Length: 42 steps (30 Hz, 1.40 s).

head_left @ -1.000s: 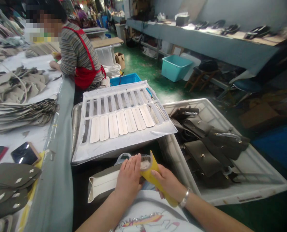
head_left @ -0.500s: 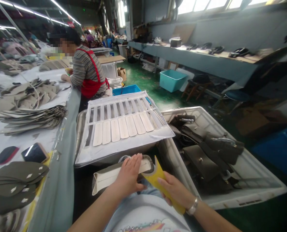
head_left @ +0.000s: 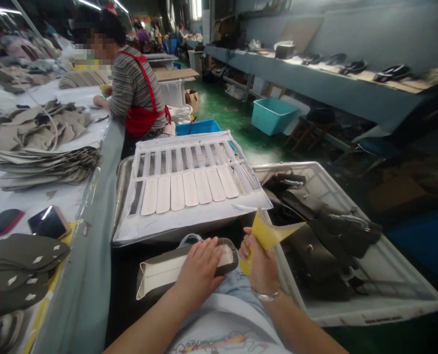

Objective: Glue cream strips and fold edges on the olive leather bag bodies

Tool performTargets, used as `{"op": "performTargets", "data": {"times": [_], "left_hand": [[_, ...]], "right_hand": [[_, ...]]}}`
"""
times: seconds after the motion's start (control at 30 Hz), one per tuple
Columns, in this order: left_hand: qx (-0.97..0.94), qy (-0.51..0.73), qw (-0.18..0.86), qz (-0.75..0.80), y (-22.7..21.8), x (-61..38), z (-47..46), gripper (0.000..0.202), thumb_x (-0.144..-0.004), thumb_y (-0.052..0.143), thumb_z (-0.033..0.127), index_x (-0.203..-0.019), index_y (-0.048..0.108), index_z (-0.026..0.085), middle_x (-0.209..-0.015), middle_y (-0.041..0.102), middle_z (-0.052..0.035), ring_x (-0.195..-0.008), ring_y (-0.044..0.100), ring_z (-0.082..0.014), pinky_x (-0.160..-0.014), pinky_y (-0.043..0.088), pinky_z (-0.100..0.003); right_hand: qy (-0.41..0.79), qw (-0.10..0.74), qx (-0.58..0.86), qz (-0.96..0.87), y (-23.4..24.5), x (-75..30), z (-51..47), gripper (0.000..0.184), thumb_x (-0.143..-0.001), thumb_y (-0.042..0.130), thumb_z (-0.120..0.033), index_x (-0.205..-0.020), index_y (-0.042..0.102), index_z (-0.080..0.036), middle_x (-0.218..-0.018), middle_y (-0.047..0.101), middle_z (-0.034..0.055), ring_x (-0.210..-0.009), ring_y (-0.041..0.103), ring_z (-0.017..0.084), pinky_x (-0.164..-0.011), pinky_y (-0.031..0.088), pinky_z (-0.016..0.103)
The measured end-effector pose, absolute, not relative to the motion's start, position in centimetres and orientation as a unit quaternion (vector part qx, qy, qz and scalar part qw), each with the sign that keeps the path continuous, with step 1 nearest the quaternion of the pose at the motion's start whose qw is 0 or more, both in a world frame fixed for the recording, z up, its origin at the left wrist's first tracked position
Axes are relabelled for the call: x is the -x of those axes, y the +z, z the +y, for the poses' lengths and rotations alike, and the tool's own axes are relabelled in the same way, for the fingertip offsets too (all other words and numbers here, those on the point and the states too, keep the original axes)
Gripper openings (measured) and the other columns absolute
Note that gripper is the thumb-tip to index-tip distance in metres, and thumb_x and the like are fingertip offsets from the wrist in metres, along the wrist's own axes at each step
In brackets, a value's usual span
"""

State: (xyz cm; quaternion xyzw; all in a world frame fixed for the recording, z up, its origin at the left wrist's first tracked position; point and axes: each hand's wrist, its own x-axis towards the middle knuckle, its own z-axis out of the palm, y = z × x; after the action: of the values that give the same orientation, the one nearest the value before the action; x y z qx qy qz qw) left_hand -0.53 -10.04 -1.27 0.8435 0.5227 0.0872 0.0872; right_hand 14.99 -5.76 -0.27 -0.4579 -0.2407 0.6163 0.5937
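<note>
My left hand lies flat, fingers together, pressing on a long olive leather strap piece with a white lining across my lap. My right hand is closed round a yellow backing strip, held up with its free end curling toward the right. In front of me a white sheet rests on a metal tray and carries rows of cream oval strips.
A white plastic crate of dark leather bag parts stands at my right. The long table at my left holds stacked olive pieces, two phones and grey cut-outs. A seated person in a red apron works ahead; blue bins stand on the green floor.
My right hand has lifted and turned, drawing the yellow strip up and away from the strap piece. The left hand stays pressed on the strap.
</note>
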Motion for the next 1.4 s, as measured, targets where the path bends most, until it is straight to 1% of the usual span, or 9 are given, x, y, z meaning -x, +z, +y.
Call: {"op": "performTargets", "data": {"times": [0.2,0.5,0.67,0.9,1.1,1.17,1.23,1.33,1.4], "left_hand": [[-0.786,0.104,0.122,0.597,-1.7,-0.4,-8.4,0.070,-0.075,0.058,0.048,-0.131,0.037,0.013,-0.134,0.044,-0.0121,-0.118,0.040,-0.0275,-0.099,0.029,-0.045],[-0.763,0.082,0.179,0.615,-0.7,-1.4,-6.8,0.068,-0.071,0.056,0.055,-0.127,0.042,0.020,-0.128,0.051,-0.0085,-0.111,0.047,-0.0278,-0.092,0.035,-0.048],[-0.780,0.086,0.124,0.607,-1.3,-1.4,-7.8,0.065,-0.077,0.053,0.052,-0.130,0.040,0.018,-0.135,0.043,-0.0104,-0.118,0.043,-0.0271,-0.096,0.033,-0.047],[-0.799,0.111,0.045,0.590,-2.6,-1.5,-9.6,0.066,-0.082,0.041,0.059,-0.126,0.046,0.010,-0.133,0.045,-0.0132,-0.122,0.040,-0.0281,-0.104,0.026,-0.046],[-0.791,0.131,0.045,0.597,-3.0,-1.1,-9.6,0.063,-0.081,0.044,0.059,-0.123,0.050,0.011,-0.130,0.049,-0.0133,-0.121,0.042,-0.0270,-0.105,0.025,-0.044],[-0.791,0.143,0.057,0.593,-3.2,-1.0,-9.5,0.064,-0.081,0.044,0.059,-0.123,0.050,0.012,-0.129,0.050,-0.0126,-0.121,0.042,-0.0272,-0.105,0.025,-0.044],[-0.789,0.149,0.071,0.592,-3.2,-1.2,-9.3,0.064,-0.081,0.043,0.060,-0.123,0.050,0.012,-0.128,0.051,-0.0129,-0.121,0.042,-0.0278,-0.105,0.025,-0.044],[-0.784,0.137,0.096,0.598,-2.4,-1.8,-9.2,0.067,-0.080,0.044,0.061,-0.124,0.049,0.012,-0.128,0.051,-0.0144,-0.123,0.040,-0.0292,-0.105,0.024,-0.046],[-0.786,0.126,0.117,0.594,-1.4,-1.5,-9.4,0.068,-0.080,0.044,0.061,-0.126,0.046,0.011,-0.130,0.048,-0.0148,-0.123,0.039,-0.0296,-0.105,0.025,-0.047]], "right_hand": [[0.549,0.561,0.532,-0.318,-2.0,-13.1,-5.6,0.035,-0.079,0.052,-0.050,-0.095,0.049,-0.019,-0.054,0.030,-0.0078,-0.046,0.028,0.007,-0.042,0.027,0.021],[0.564,0.563,0.525,-0.300,-2.0,-13.6,-4.5,0.032,-0.079,0.051,-0.048,-0.093,0.049,-0.019,-0.056,0.031,-0.0075,-0.044,0.027,0.006,-0.041,0.025,0.020],[0.527,0.494,0.550,-0.419,-2.2,-13.3,-4.6,0.039,-0.081,0.047,-0.052,-0.101,0.049,-0.018,-0.054,0.035,-0.0066,-0.046,0.034,0.010,-0.045,0.031,0.024],[0.609,0.506,0.451,-0.412,-1.2,-12.5,-0.5,0.035,-0.077,0.052,-0.052,-0.090,0.047,-0.020,-0.056,0.030,-0.0083,-0.042,0.026,0.006,-0.040,0.024,0.020],[0.626,0.413,0.444,-0.491,-1.4,-10.7,1.2,0.034,-0.077,0.050,-0.052,-0.084,0.050,-0.019,-0.053,0.032,-0.0078,-0.039,0.027,0.006,-0.037,0.027,0.021],[0.612,0.382,0.448,-0.528,-1.4,-10.6,0.8,0.031,-0.076,0.052,-0.048,-0.084,0.054,-0.018,-0.054,0.041,-0.0054,-0.042,0.036,0.009,-0.041,0.035,0.024],[0.596,0.358,0.442,-0.567,-1.0,-10.6,0.2,0.027,-0.074,0.057,-0.043,-0.084,0.059,-0.018,-0.064,0.055,0.0000,-0.057,0.051,0.014,-0.058,0.044,0.029],[0.552,0.334,0.423,-0.636,-0.3,-10.4,-0.5,0.024,-0.075,0.057,-0.039,-0.089,0.062,-0.020,-0.089,0.064,0.0048,-0.086,0.057,0.020,-0.084,0.042,0.033],[0.504,0.309,0.421,-0.687,0.2,-10.2,-0.7,0.026,-0.077,0.053,-0.040,-0.093,0.060,-0.020,-0.091,0.064,0.0059,-0.088,0.058,0.021,-0.084,0.042,0.034]]}}
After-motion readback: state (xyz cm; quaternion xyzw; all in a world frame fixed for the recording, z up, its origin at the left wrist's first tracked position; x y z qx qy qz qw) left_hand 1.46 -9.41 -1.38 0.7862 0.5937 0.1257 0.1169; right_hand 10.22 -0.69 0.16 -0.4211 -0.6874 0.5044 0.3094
